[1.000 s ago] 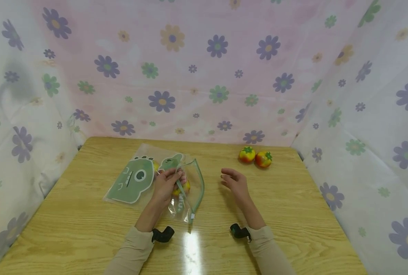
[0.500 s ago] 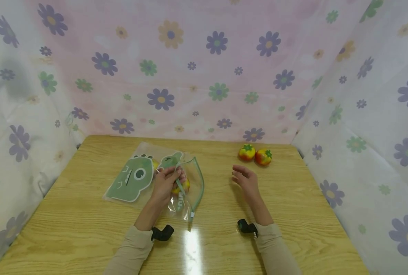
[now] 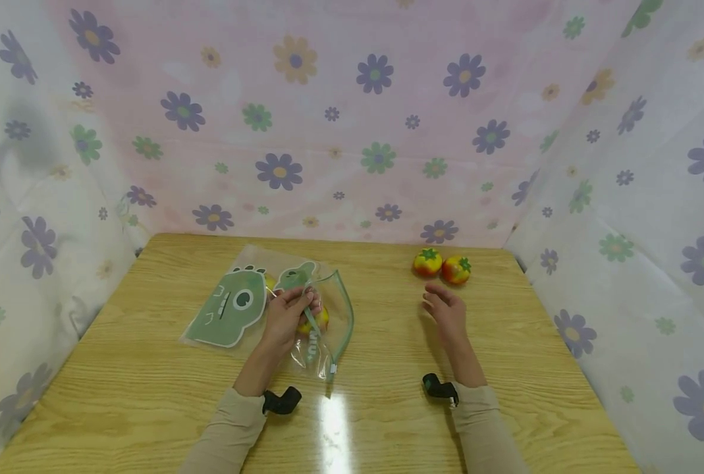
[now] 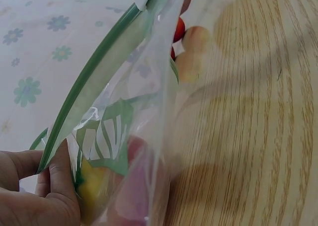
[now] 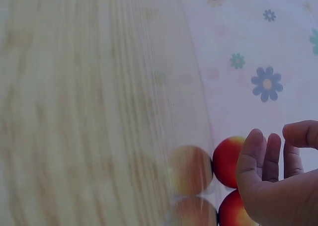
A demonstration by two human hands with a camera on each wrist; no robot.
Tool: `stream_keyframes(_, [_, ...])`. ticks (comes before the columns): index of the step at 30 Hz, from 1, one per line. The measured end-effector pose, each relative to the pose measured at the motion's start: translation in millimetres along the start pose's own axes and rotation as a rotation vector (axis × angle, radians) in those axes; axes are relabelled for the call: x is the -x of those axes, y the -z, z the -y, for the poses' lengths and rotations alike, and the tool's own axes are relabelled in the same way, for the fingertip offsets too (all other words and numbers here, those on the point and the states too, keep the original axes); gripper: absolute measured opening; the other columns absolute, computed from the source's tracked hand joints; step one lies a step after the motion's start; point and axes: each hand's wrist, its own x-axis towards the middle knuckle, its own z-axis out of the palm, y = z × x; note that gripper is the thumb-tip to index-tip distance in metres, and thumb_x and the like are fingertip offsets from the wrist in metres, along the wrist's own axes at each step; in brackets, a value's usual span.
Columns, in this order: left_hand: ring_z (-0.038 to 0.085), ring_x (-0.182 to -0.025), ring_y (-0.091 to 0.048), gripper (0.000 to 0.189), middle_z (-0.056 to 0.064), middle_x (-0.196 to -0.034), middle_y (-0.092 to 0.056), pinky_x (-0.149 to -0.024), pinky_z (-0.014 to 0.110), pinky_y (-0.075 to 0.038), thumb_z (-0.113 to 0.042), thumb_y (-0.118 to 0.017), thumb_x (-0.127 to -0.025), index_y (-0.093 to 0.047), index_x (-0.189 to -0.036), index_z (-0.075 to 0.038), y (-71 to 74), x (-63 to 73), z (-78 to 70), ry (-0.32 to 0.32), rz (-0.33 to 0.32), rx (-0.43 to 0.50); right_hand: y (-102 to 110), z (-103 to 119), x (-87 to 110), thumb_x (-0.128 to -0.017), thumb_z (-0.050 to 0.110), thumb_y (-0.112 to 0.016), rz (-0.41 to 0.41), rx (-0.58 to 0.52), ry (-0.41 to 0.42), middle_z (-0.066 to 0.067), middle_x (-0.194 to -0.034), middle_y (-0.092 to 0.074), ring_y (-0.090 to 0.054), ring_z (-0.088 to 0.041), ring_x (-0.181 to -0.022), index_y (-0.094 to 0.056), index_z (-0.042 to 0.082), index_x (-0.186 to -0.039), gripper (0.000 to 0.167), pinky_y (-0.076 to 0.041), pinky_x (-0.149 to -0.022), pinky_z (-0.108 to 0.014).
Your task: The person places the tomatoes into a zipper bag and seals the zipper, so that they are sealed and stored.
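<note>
A clear zip bag with green dinosaur prints lies on the table at the left. My left hand pinches the edge of its mouth, and the green zip strip bows away so the mouth gapes to the right. Through the plastic show a yellow-red toy persimmon and, farther left, a second yellow patch. My right hand holds nothing, its fingers loosely bent above the table. Just beyond it, two more toy persimmons with green leafy tops sit side by side, a left one and a right one.
The wooden table is enclosed by flower-printed curtains at the back and both sides. A white zip slider hangs at the near end of the bag's strip. Black wrist-camera mounts sit at both cuffs.
My right hand has moved right, away from the bag and nearer to the two persimmons at the back. The left hand and the bag stay in place.
</note>
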Motion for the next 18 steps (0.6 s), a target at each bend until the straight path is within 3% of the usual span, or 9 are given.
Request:
stream_keyframes(4, [0.006,-0.080,-0.072,0.031,-0.001,-0.091,-0.071,-0.079,0.021,-0.063,0.003,-0.055,-0.103,-0.051,-0.130,0.016,1.1,-0.3,0.5,-0.002,0.007,-0.004,7,1,-1.9,-0.101,-0.002,-0.057,-0.037,0.005,0.015,0.006,-0.105,-0.065,-0.060,-0.007,-0.094,-0.062,-0.006,-0.125,0.025,-0.060,-0.087,-0.021])
stream_keyframes(10, [0.007,-0.079,-0.072,0.031,-0.001,-0.090,-0.071,-0.078,0.021,-0.063,0.004,-0.055,-0.102,-0.051,-0.130,0.016,0.5,0.5,0.2,-0.003,0.002,-0.006,18,3,-7.4,-0.100,-0.003,-0.056,-0.100,0.013,0.028,0.008,-0.104,-0.064,-0.059,-0.007,-0.094,-0.069,0.007,-0.111,0.020,-0.061,-0.089,-0.025])
stream_keyframes(13, [0.006,-0.079,-0.072,0.031,-0.001,-0.091,-0.071,-0.077,0.021,-0.063,0.004,-0.055,-0.102,-0.051,-0.131,0.016,-0.2,1.1,-0.5,-0.002,-0.007,-0.012,23,3,-12.0,-0.102,-0.001,-0.054,-0.127,0.045,0.035,0.004,-0.109,-0.060,-0.057,-0.007,-0.097,-0.064,0.001,-0.121,0.022,-0.059,-0.089,-0.021])
stream_keyframes(18, [0.007,-0.078,-0.072,0.031,-0.001,-0.090,-0.071,-0.076,0.021,-0.064,0.005,-0.056,-0.102,-0.052,-0.131,0.014,-0.5,0.5,-0.4,0.009,-0.030,-0.015,28,4,-20.7,-0.101,0.002,-0.055,-0.205,0.138,0.066,-0.010,-0.124,-0.057,-0.057,-0.003,-0.091,-0.055,-0.007,-0.134,0.035,-0.055,-0.077,-0.011])
